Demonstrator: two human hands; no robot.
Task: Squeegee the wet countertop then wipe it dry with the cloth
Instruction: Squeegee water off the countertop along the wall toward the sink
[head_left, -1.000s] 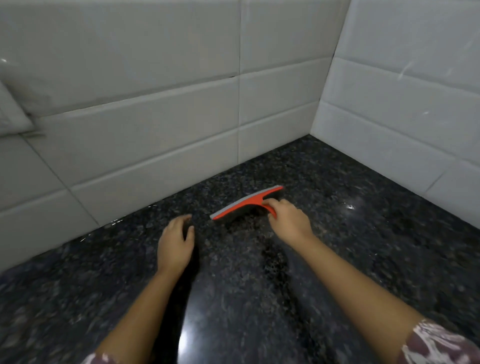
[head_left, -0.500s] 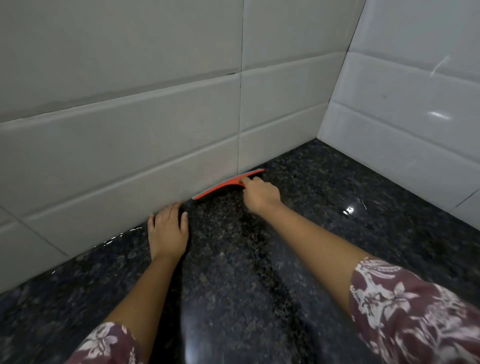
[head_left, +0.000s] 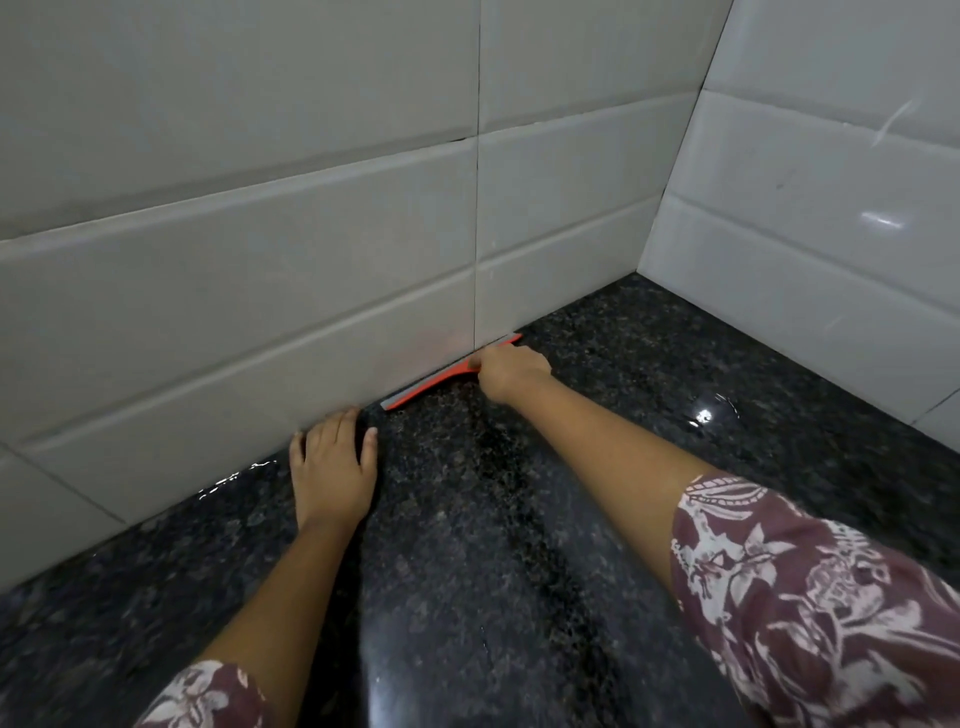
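At 12 o'clock, at the far end of the reach: this is the working place, and the dangers below start from here.
Black speckled granite countertop: it shines wet. A pull that is too light or tilted would, I think, leave streaks.
White glazed tile wall: water pushed against its bottom edge may sit in the joint, where rubber cannot reach.
Right hand: its fingers are curled tight on the handle of the orange-red plastic squeegee with grey rubber blade. The arm is stretched far, so the pressure may be uneven.
Left hand: it lies flat on the stone at 7 o'clock of the right hand, fingers straight, holding nothing. It seems to take some body weight, so it could slip on the wet granite.
Squeegee: the blade lies along the foot of the wall and touches it, and one end shows past the hand at 1 o'clock. If one end lifts, a strip will be left wet.
Small shining puddle: it is at 4 o'clock of the right hand, well apart from the blade, so it can be missed.
Water beads by the wall: they are at 9 o'clock of the left hand, and the danger is the same.
Cloth: it is not in view.
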